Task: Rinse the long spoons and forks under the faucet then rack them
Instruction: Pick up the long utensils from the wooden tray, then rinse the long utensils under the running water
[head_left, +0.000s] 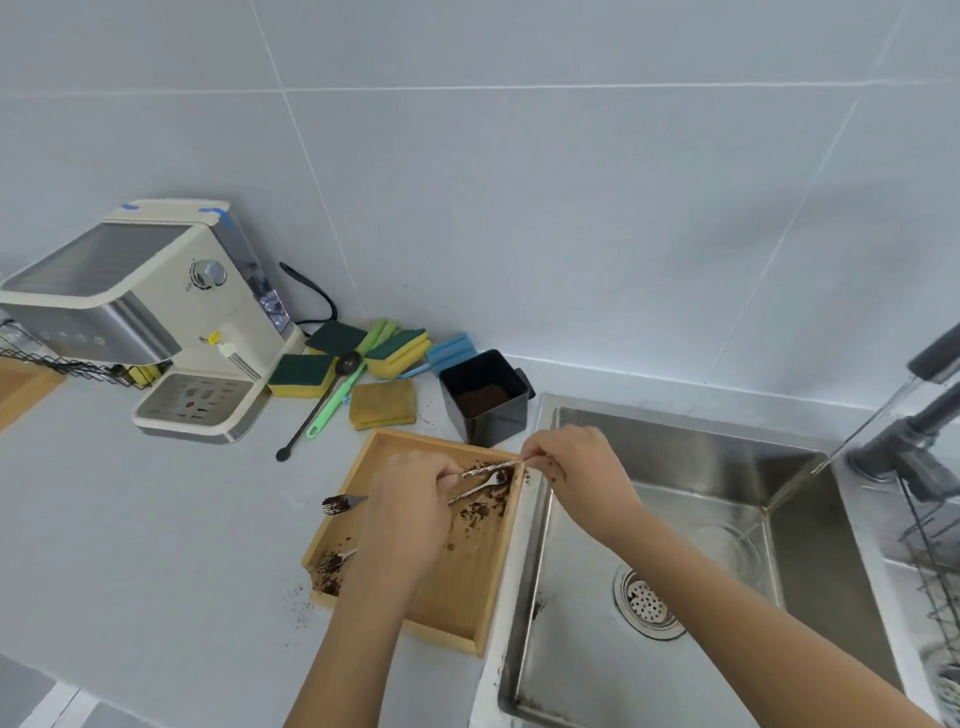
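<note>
Head view, pick-up step: left hand (410, 499) and right hand (571, 467) pinch soiled long utensils (483, 475) over wooden tray (467, 587) beside sink (675, 519), two forks (337, 504) left in it; next likely carrying them under the running faucet (924, 415), then dish rack (930, 571).

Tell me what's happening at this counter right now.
A person is picking dirty cutlery out of a wooden tray beside the sink. The left hand holds forks smeared with brown grounds, and the right hand pinches the end of a long utensil over the tray's edge. Water runs from the faucet, but nothing is under it yet. The wire rack sits at the far right.
</note>
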